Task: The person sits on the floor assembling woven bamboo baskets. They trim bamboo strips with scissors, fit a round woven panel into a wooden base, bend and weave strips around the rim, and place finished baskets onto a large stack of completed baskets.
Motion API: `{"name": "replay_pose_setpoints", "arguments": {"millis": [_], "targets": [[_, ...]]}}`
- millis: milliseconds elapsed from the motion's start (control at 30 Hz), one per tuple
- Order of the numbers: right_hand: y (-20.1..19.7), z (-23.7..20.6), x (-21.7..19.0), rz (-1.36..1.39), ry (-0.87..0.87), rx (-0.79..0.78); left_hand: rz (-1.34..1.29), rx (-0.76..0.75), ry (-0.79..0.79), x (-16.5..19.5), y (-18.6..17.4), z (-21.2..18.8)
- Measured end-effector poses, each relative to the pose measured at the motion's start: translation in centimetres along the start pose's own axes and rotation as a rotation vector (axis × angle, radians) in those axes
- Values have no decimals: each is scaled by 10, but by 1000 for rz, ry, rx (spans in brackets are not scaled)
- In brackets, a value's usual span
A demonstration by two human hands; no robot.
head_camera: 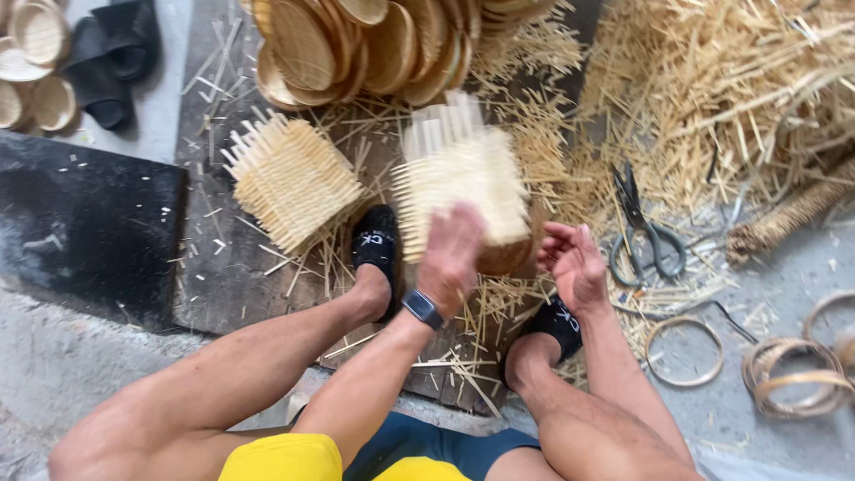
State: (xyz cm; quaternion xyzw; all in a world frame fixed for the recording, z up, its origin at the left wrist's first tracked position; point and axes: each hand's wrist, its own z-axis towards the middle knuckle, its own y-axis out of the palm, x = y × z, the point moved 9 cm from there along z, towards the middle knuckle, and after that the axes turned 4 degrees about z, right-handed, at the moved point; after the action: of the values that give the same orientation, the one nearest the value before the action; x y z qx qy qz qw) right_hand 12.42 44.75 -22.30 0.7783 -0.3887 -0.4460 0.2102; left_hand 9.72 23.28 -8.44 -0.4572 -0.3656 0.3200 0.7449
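The left hand (451, 254) gripped a blurred woven mat (463, 183) over a round mould (506, 256); the right hand (574, 265) hovered open beside it. Finished baskets (356, 44) lay beyond the mould; another flat mat (289, 178) waited unshaped.

wrist: dark watch (422, 308) | shorts: yellow, navy (356, 454) | feet: black slippers (376, 242)

There are no packages, no signs and no screens here. The only label-like marks are small white printed marks on the two black slippers (378, 245), one on the top of each foot, near the middle of the view. What they show is left out.
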Motion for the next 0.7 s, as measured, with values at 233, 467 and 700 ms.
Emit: {"name": "replay_pose_setpoints", "arguments": {"millis": [233, 467, 700], "targets": [[-6, 3, 6, -579, -46, 111, -375, -480, 248, 45, 44, -26], [-12, -1, 9, -642, -27, 125, -788, -390, -974, -102, 100, -30], [-5, -7, 7, -708, -51, 168, -922, -555, -1121, -112, 131, -56]]}}
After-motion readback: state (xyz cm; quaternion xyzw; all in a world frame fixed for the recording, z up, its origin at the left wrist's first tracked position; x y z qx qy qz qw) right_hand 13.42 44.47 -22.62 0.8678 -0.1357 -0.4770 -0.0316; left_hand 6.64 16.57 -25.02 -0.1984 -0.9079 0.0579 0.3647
